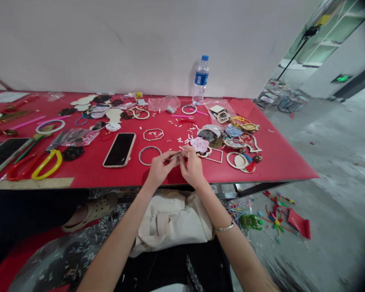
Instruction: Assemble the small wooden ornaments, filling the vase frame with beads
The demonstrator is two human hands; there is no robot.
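My left hand (159, 168) and my right hand (192, 167) meet above the front of the red table (88, 178). The left fingers pinch a small metal tool (175, 155), too small to identify. My right fingertips hold a pale paper scrap (183, 149) against its tip. Just beyond my right hand lies a pink flower-shaped paper piece (199, 144). A thin metal hoop (150, 155) lies left of my left hand, and a black phone in a beige case (120, 150) lies farther left. White paper snippets are scattered around.
Wooden cut-out frames, patterned pieces and tassels crowd the table to the right. A plastic water bottle (200, 80) stands at the back against the wall. A yellow-and-red plastic handle (47, 164) lies at left. A cloth bag (170, 221) rests on my lap; craft scraps litter the floor.
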